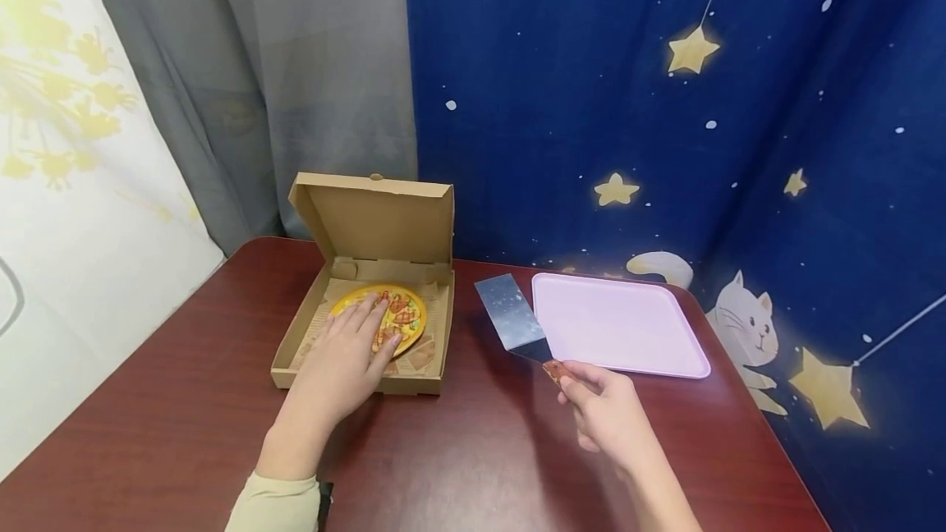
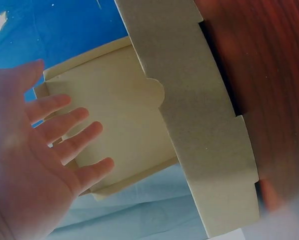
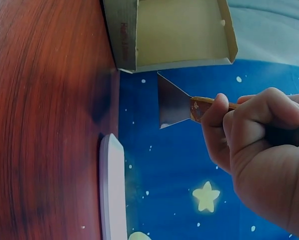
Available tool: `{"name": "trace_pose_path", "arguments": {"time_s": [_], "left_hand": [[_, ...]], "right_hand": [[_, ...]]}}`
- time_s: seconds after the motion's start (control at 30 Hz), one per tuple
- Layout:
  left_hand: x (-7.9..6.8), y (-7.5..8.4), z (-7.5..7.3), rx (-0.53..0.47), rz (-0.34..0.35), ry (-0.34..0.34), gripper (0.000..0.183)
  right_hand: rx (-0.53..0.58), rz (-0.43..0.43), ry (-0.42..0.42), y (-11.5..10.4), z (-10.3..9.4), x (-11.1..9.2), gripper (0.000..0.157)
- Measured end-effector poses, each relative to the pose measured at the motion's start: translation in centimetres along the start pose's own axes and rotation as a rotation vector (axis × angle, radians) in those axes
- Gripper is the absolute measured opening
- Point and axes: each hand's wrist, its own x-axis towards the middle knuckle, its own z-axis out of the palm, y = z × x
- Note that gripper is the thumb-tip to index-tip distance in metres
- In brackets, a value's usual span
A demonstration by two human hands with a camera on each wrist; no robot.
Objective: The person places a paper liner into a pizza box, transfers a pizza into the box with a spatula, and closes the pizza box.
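A round pizza [image 1: 405, 320] with a yellow rim lies in an open cardboard pizza box [image 1: 310, 343]. My left hand [image 1: 343, 355] is over the pizza's left part with its fingers extended; whether they touch it I cannot tell. The left wrist view has that hand [image 2: 44, 135] with fingers apart before the raised box lid [image 2: 114, 115], the pizza hidden behind the box front. My right hand [image 1: 608, 410] grips the wooden handle of a metal spatula [image 1: 512, 312]. Its flat blade is held between the box and a pink tray [image 1: 617, 325].
Everything stands on a dark red wooden table [image 1: 458, 458]. The pink tray lies flat near the right back edge. A grey curtain [image 1: 340, 64] and a blue star-patterned curtain [image 1: 532, 105] hang behind the table, and a white patterned cloth [image 1: 81, 228] is at the left.
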Motion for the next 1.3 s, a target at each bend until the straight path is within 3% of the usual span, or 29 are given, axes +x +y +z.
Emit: {"name": "trace_pose_path", "arguments": {"time_s": [0.23,0.8,1.3], "left_hand": [[-0.1,0.0,0.2,-0.005,0.003,-0.019,0.058],[0.4,0.0,0.2,-0.026,0.041,0.041,0.058],[0.1,0.4,0.2,-0.044,0.026,0.012,0.054]], "right_hand": [[0.004,0.021,0.021,0.2,-0.5,0.1,0.04],[0.02,0.029,0.054,0.8,-1.9,0.7,0.039],[0.01,0.038,0.067,1.2,-3.0,0.5,0.038]]}}
